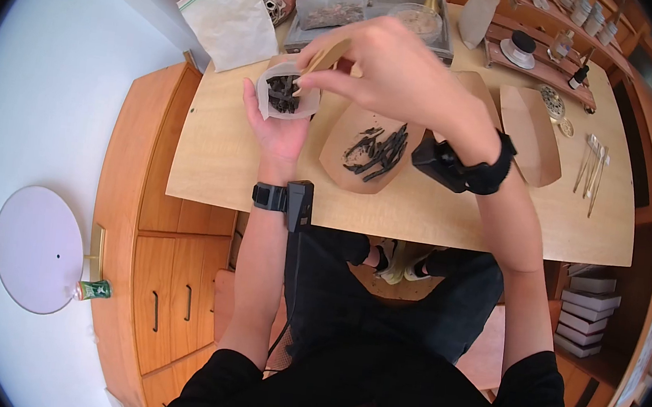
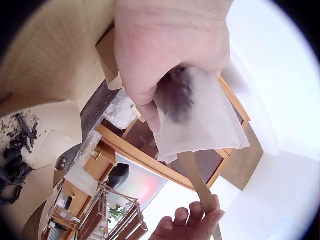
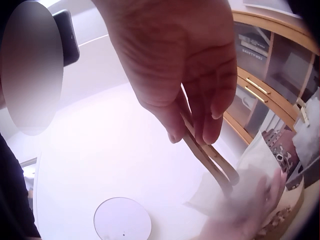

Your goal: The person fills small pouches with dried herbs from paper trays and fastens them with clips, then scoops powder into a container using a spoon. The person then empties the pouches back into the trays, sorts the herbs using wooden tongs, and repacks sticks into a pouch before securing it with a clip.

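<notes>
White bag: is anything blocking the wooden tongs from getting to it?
Nothing visible does. The left hand holds the white bag with its mouth open, and the wooden tongs in the right hand reach right to that opening.

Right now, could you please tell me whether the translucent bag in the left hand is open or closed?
The translucent bag is open: in the head view its mouth gapes, showing dark pieces inside.

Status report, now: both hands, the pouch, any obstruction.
Left hand holding translucent pouch, mouth open. Right hand pinching wooden tongs, tips at the mouth. Dark pieces inside pouch. No obstruction seen at the mouth.
</notes>
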Demonstrator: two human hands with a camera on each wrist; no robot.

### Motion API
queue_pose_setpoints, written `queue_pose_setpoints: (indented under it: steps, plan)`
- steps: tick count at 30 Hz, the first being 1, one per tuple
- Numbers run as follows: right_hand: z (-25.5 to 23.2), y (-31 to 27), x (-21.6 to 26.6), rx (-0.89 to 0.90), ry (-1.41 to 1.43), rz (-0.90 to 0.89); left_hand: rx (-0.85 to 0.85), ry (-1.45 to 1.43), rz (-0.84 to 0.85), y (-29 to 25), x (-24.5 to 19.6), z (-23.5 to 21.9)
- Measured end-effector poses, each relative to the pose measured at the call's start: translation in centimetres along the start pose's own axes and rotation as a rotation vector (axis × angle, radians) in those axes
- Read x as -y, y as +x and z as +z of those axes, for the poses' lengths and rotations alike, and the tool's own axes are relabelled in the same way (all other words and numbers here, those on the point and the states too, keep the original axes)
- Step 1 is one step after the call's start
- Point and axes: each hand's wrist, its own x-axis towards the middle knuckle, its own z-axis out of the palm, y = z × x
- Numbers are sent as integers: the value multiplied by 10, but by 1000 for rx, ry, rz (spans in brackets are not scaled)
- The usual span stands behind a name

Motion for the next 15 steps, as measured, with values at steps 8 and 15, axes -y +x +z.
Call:
queue_pose_setpoints:
  steps: [8, 15]
  plan:
    - [-54, -7, 3, 256, -64, 174, 81, -198, -54, 1, 2, 7]
    - [-38, -12, -22, 688, -148, 286, -120, 35, 62, 2, 7, 14]
